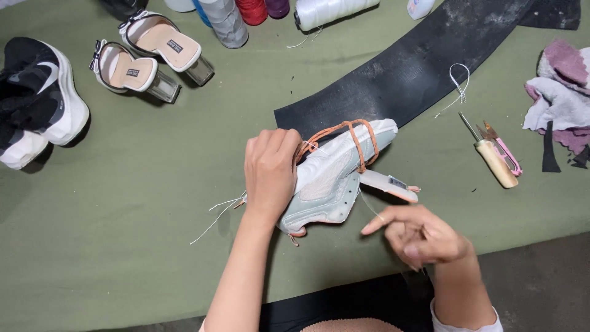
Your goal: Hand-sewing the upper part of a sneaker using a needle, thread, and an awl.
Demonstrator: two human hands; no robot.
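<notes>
My left hand [270,169] grips a pale grey-and-white sneaker [335,175] with orange laces, pressing it on its side against the green table [123,246]. My right hand [421,233] hovers just right of the shoe's sole, index finger stretched out, pinching a thin white thread [370,208] that runs back to the shoe. Loose thread ends [215,215] trail out left from under my left wrist.
A black rubber sheet [405,67] lies behind the shoe. An awl with a wooden handle [495,160] and pink snips [507,154] rest at right, fabric scraps [562,92] beyond. Thread spools [246,15] stand at the back; clear-heeled sandals [144,58] and a black-and-white sneaker [37,98] sit at left.
</notes>
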